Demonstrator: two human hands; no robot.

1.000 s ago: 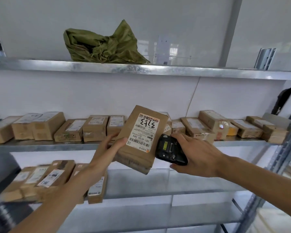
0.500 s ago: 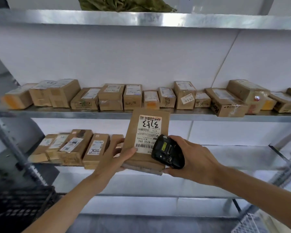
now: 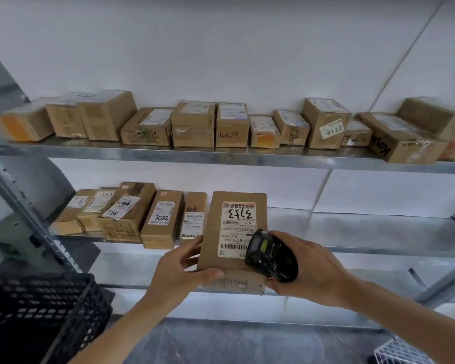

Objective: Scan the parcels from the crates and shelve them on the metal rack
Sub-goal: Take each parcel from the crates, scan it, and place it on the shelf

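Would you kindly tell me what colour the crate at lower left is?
Black, an openwork lattice crate, clearest in the head view.

Left hand (image 3: 180,274) holds parcel (image 3: 235,232); right hand (image 3: 307,271) apparently grips scanner (image 3: 271,256).

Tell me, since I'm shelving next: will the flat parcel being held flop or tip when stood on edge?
Probably stiff: the flat parcel keeps straight edges in the left hand. Likely light, held by a few fingers. Thin, so may tip unless leaned on neighbouring parcels.
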